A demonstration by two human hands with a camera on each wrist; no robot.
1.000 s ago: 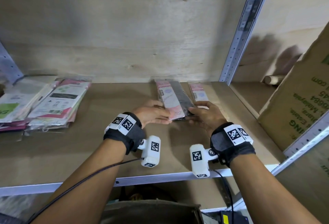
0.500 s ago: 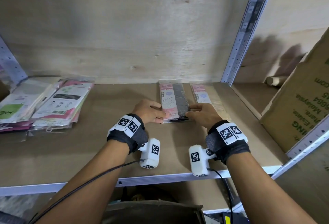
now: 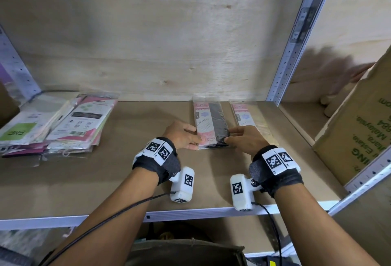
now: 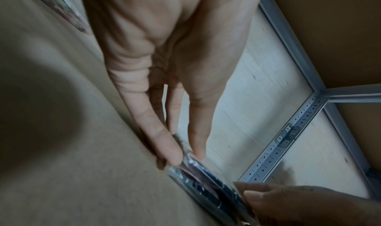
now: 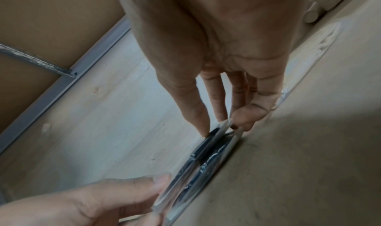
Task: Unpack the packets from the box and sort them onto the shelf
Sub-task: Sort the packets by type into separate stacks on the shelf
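A thin stack of pink-and-black packets [image 3: 211,124] lies flat on the brown shelf board [image 3: 127,181], lengthwise toward the back wall. My left hand [image 3: 195,141] pinches the stack's near left corner between thumb and fingers [image 4: 171,149]. My right hand [image 3: 229,137] pinches the near right corner, thumb under and index on top [image 5: 198,123]. In the wrist views the stack [image 4: 206,180] [image 5: 206,161] shows as two or three clear-wrapped packets edge-on. A single pink packet [image 3: 247,115] lies just to the right, parallel to it.
Two piles of other packets [image 3: 80,124] [image 3: 25,128] lie at the shelf's left end. A grey upright post [image 3: 292,54] bounds the bay on the right; beyond it stands a printed cardboard box [image 3: 359,130]. A dark container [image 3: 182,251] sits below the shelf edge.
Both hands have turned the tilted stack straight, so it now lies parallel to the packet on the right. The hands stay at its near corners.
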